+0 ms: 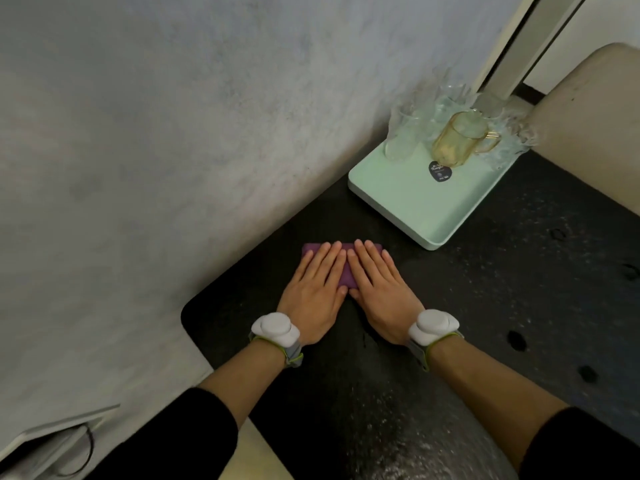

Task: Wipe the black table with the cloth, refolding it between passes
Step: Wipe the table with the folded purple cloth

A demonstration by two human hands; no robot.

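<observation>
both the left hand (313, 292) and right hand (379, 289) press flat (fingers straight) on the purple cloth (346, 273).

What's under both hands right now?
A folded purple cloth lies on the black table, pressed by the left hand and right hand; its middle and near edge are covered.
</observation>
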